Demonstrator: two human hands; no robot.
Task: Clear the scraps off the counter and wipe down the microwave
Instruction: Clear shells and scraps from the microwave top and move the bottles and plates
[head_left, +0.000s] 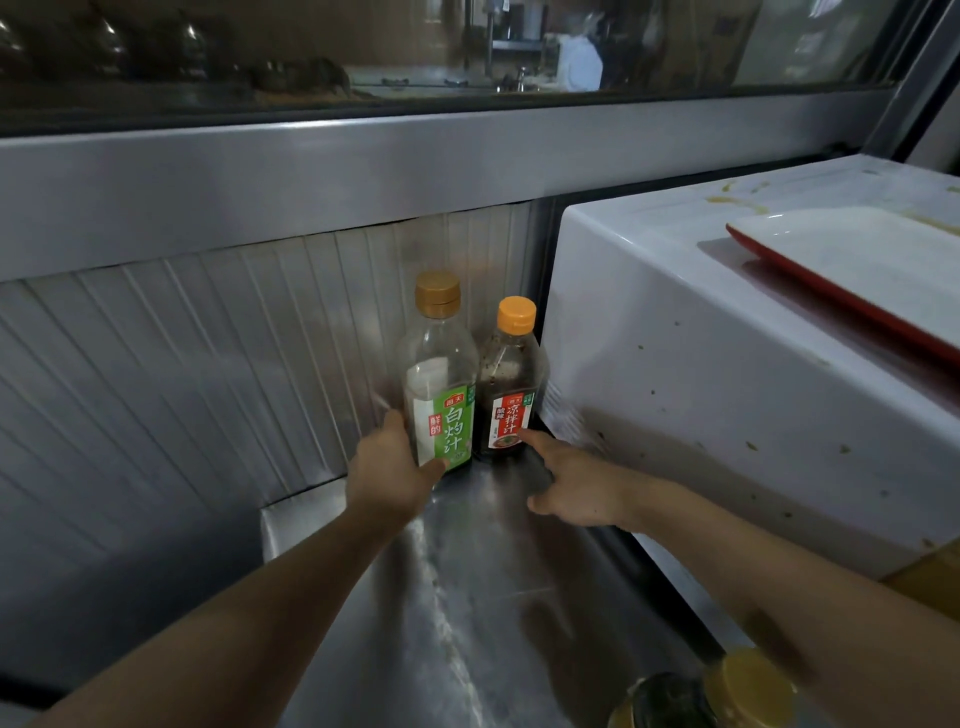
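The clear plastic bottle with the green label and tan cap (440, 374) is gripped low on its body by the left hand (389, 467), thumb on the front of the label and fingers curled behind it. Just to its right, the dark sauce bottle with the red label and orange cap (511, 382) is touched at the foot of its label by the extended forefinger of the right hand (574, 486), whose fingers are spread and close on nothing. Both bottles stand upright, touching or nearly so, in the far corner of the stainless steel counter (467, 597), against the ribbed metal back panel (208, 338) and just beside the white microwave (727, 389) on the right. The stretch of counter in view is bare of scraps, so that part is judged largely done there. The wiping is judged still to come: the microwave's side is flecked with dark and greenish spots, yellowish smears are seen on its top, and a white rectangular tray with a red rim (857, 260) lies on it. No cloth is seen in either hand.
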